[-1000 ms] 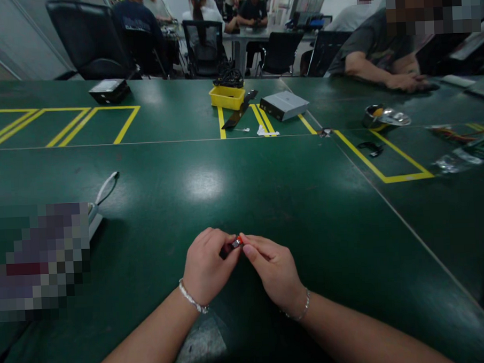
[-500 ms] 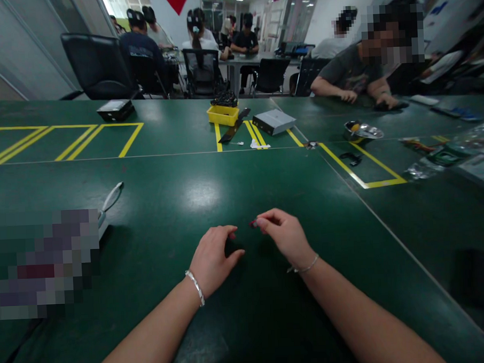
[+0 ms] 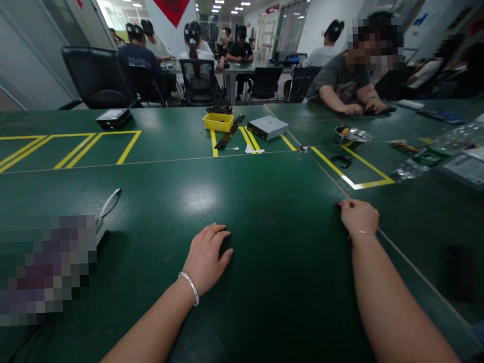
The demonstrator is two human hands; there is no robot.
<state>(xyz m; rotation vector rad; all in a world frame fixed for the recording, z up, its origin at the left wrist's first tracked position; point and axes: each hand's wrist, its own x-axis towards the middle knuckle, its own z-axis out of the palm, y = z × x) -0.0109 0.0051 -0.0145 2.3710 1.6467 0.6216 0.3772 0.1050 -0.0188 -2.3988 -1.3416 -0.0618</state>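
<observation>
My left hand (image 3: 208, 253) lies palm down on the green table (image 3: 267, 212) in front of me. Its fingers are loosely stretched out and hold nothing. My right hand (image 3: 359, 216) is out to the right, near the seam between two tables. Its fingers are curled together, pinching a small red and dark piece (image 3: 339, 203) against the table top. Each wrist wears a thin silver bracelet.
A white cable (image 3: 108, 202) lies at the left. Further back stand a yellow bin (image 3: 218, 121), a grey box (image 3: 267, 127), a black box (image 3: 114, 118) and a metal bowl (image 3: 351, 135). A person (image 3: 342, 81) sits at the right table; others sit behind.
My hands have come apart. The right hand has carried the small red piece far to the right and set it low on the table; the left hand has opened and stayed flat.
</observation>
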